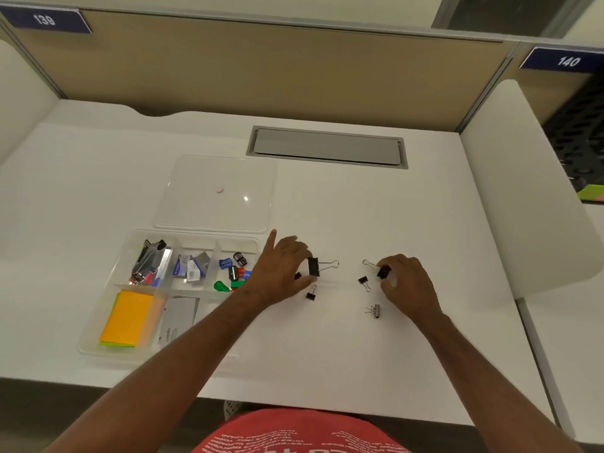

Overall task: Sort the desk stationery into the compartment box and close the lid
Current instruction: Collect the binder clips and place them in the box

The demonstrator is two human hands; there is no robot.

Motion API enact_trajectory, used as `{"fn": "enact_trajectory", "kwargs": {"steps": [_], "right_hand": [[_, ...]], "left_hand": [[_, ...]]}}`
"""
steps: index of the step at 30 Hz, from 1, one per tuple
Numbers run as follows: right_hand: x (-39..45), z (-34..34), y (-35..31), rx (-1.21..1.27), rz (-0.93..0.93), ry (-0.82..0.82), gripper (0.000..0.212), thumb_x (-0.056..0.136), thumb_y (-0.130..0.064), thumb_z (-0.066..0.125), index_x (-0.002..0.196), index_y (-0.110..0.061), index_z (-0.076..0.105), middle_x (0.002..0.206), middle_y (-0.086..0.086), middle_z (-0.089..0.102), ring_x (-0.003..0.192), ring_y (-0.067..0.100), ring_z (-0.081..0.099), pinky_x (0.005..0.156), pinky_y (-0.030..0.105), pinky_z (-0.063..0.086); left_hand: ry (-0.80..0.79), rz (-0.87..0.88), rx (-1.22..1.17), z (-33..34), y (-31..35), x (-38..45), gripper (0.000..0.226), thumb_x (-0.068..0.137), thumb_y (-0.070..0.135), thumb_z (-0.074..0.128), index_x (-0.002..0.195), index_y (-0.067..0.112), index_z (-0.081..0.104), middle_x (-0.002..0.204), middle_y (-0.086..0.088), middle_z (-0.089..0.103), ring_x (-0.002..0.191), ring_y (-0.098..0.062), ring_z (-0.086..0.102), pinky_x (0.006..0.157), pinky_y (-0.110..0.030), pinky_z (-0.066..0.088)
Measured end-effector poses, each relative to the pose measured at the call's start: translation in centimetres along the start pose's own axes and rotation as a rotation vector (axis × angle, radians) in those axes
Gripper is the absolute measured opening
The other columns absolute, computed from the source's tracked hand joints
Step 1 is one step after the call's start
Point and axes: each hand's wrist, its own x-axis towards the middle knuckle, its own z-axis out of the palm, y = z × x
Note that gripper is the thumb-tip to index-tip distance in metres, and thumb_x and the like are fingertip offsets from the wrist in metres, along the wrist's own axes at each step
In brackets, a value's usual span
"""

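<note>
Head view shows a white counter [327, 354] with a clear plastic box with small compartments [98, 322] on the left side. Its flat clear lid [215, 191] lies off, just behind the box. The box already holds yellow sticky notes [129, 318], colourful sharpeners [233, 273] and other small things. So most of the sorting looks done. Black metal binder clips are left out on the counter to the right of the box. The left hand [281, 269] pinches a big black binder clip [314, 266]. The right hand [403, 282] is curled round another black clip [383, 271]. Three small clips [364, 281] lie loose near the hands. These clips must go in the box, then the lid goes on.
</note>
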Motion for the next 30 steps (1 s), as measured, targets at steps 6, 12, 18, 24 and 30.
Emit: {"fn": "enact_trajectory", "kwargs": {"steps": [6, 12, 18, 24, 30], "right_hand": [[0.4, 1.7, -1.6, 0.086, 0.149, 0.040, 0.011, 0.088, -0.028, 0.060, 0.098, -0.029, 0.065, 0.089, -0.011, 0.065, 0.093, 0.017, 0.055, 0.071, 0.034, 0.049], [0.4, 2.5, -3.3, 0.103, 0.153, 0.136, 0.018, 0.092, -0.033, 0.049, 0.096, -0.031, 0.067, 0.087, -0.012, 0.067, 0.093, 0.018, 0.055, 0.071, 0.036, 0.049], [-0.4, 3.1, -8.3, 0.342, 0.119, 0.223, 0.016, 0.092, -0.028, 0.052, 0.088, -0.031, 0.068, 0.081, -0.012, 0.070, 0.085, 0.013, 0.065, 0.078, 0.035, 0.051], [-1.0, 3.8, -15.3, 0.444, 0.024, 0.250, 0.016, 0.091, -0.028, 0.054, 0.086, -0.030, 0.069, 0.084, -0.019, 0.071, 0.085, 0.004, 0.064, 0.082, 0.028, 0.047], [-2.8, 5.7, -21.1, 0.464, -0.092, 0.174, 0.017, 0.090, -0.027, 0.057, 0.097, -0.030, 0.072, 0.085, -0.025, 0.068, 0.086, 0.003, 0.061, 0.072, 0.021, 0.047]], "left_hand": [[0.091, -0.076, -0.104, -1.9, -1.9, -3.5, 0.050, 0.088, 0.056, 0.062, 0.123, 0.021, 0.061, 0.131, 0.004, 0.060, 0.140, -0.022, 0.041, 0.122, -0.054, 0.011], [0.166, -0.163, -0.176, -3.8, -4.6, -7.3, 0.049, 0.086, 0.056, 0.065, 0.122, 0.022, 0.061, 0.135, 0.003, 0.059, 0.140, -0.021, 0.041, 0.122, -0.053, 0.012], [0.211, -0.260, -0.303, -4.9, -9.4, -12.3, 0.055, 0.084, 0.053, 0.069, 0.128, 0.021, 0.060, 0.139, 0.003, 0.057, 0.143, -0.019, 0.037, 0.123, -0.050, 0.015], [0.189, -0.192, -0.244, -5.2, -12.9, -16.0, 0.054, 0.081, 0.067, 0.057, 0.118, 0.028, 0.065, 0.145, 0.005, 0.050, 0.148, -0.017, 0.026, 0.123, -0.052, 0.009], [0.065, -0.123, -0.214, -3.9, -12.7, -17.1, 0.051, 0.079, 0.073, 0.056, 0.114, 0.037, 0.063, 0.156, 0.006, 0.038, 0.152, -0.014, 0.010, 0.123, -0.053, -0.001]]}}
